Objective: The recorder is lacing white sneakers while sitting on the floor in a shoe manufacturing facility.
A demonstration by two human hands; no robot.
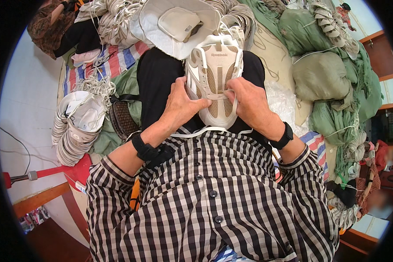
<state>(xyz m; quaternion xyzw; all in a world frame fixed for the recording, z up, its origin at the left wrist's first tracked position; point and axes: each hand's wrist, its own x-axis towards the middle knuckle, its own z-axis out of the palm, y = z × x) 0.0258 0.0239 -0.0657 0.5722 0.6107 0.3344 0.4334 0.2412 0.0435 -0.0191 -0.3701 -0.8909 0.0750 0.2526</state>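
Both hands, L & R, grip white/tan shoe upper on lap, stacked uppers nearby at left.

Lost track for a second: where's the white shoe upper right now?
Head view, centre: the white shoe upper lies on the person's lap, held between left hand and right hand.

This looks like a small shoe-making workshop on the floor: stacks of white shoe uppers pile up left of the grip, bundles of laces lie beyond it, stuffed green sacks to its right.
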